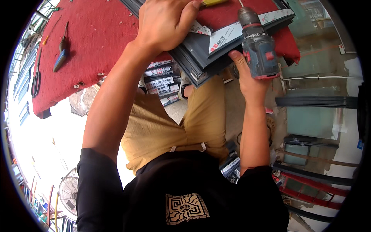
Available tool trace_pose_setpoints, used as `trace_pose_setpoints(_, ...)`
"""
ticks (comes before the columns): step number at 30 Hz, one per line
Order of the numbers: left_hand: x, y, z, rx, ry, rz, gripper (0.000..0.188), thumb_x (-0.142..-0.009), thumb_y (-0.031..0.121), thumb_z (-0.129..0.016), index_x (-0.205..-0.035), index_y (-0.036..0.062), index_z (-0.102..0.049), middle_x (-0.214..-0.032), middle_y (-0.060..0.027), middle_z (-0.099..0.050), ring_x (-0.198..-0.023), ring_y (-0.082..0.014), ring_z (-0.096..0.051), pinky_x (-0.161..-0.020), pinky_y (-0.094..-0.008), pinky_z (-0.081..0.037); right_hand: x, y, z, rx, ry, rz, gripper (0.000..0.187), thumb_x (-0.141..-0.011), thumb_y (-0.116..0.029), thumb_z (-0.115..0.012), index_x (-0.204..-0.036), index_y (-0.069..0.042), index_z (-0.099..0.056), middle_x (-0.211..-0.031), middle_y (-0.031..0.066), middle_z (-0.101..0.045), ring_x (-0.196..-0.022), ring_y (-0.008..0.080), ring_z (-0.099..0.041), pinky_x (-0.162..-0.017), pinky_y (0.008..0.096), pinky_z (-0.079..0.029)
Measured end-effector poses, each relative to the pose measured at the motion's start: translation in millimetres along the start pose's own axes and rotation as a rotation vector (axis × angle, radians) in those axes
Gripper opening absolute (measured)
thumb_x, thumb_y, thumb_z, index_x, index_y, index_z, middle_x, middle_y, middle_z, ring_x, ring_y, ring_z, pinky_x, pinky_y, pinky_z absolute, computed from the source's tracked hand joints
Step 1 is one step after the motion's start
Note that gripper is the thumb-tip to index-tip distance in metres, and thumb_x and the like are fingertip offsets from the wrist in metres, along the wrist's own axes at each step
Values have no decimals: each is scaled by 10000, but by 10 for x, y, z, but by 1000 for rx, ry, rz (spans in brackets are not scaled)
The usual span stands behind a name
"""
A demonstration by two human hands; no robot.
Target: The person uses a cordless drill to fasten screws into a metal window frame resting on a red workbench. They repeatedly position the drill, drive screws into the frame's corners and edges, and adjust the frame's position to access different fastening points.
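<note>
Red bench cloth (92, 34), dark grey metal frame (189, 58), white film strip (228, 35) with red and black lettering, dark blue-grey cordless drill (261, 56) with red accents, mustard trousers (205, 112), black T-shirt (154, 193) bearing a beige square maze-like print (186, 208), pale green glass panel (309, 121)

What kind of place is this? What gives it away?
Probably a metal-frame fabrication workshop, perhaps for windows or doors: a power drill in the right hand, a dark frame at a red-covered bench, and long dark bars off to the right.
</note>
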State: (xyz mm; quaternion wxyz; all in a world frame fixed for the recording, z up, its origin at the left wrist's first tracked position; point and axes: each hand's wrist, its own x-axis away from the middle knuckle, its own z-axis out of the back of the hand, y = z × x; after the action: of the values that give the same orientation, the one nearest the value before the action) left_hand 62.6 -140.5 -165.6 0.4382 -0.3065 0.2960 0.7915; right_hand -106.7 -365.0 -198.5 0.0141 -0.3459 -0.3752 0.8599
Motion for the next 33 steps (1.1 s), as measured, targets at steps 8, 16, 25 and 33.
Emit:
trace_pose_setpoints(8,-9,122,1,126,136,12,345,-1001,239,-542,-789,19,-702,-810,-198,-707,-846,-419,-663,-857,-515,-502,-3,-91,-1,-79,21,-47,454,-895,-275,-937,-1151,4,-684,-969,15,-697,-851,149,-601,-822,328,-535)
trace_pose_setpoints(16,-5,124,-6,80,133,2,347,-1001,245,-539,-758,49,-691,-782,-177,-712,-805,-419,-641,-828,-524,-485,-15,-61,-3,56,54,-4,493,-860,-309,-954,-1139,3,-693,-1001,20,-713,-883,168,-618,-826,356,-545)
trace_pose_setpoints(25,8,91,19,124,22,39,316,-1020,237,-534,-864,27,-712,-888,-204,-734,-914,-416,-664,-872,-533,-498,-34,-65,12,31,47,-130,564,-846,-392,-956,-1158,-4,-690,-1030,36,-715,-932,188,-618,-872,367,-533)
trace_pose_setpoints(33,831,666,673,690,151,317,273,-1021,130,-632,-1255,6,-698,-1219,-133,-708,-1147,-290,-680,-1051,-425,-502,560,-621,80,-200,120,-35,577,-976,-361,-844,-1382,8,-665,-1297,112,-727,-1118,183,-708,-983,372,-553)
